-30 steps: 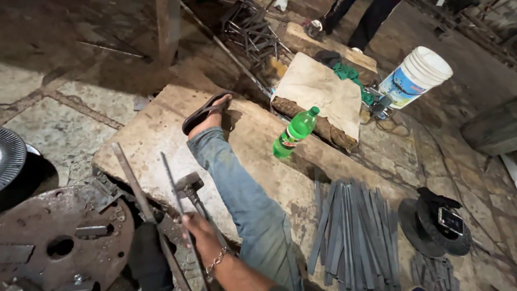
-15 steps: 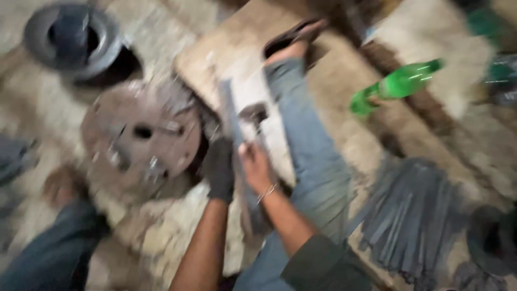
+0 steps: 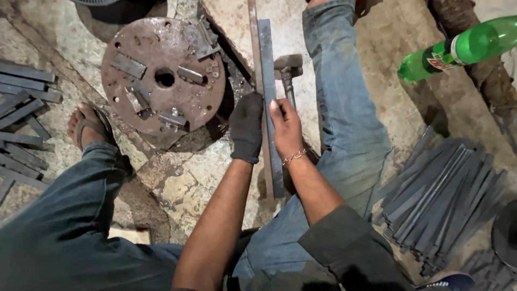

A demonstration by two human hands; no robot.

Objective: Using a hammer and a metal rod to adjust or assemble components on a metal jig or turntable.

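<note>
Seated on a rough stone floor (image 3: 188, 183) beside a rusty round steel plate (image 3: 161, 75). Long flat grey steel strip (image 3: 267, 64) running near to far between the hands. Gloved left hand (image 3: 246, 126) clasping its left edge; bare right hand (image 3: 285, 126) gripping its right side. Hammer (image 3: 288, 67) lying just right, nearer the right hand.

We see the long flat bar (image 3: 267, 81) lying lengthwise on the stone slab (image 3: 231, 27), between our left hand (image 3: 246, 128) and right hand (image 3: 285, 126). The hammer (image 3: 287, 70) lies just right of the bar, perhaps touching it. The round plate (image 3: 161, 75) sits left; the bottle (image 3: 458, 48) far right; a strip pile (image 3: 441, 199) beyond our right leg.
</note>
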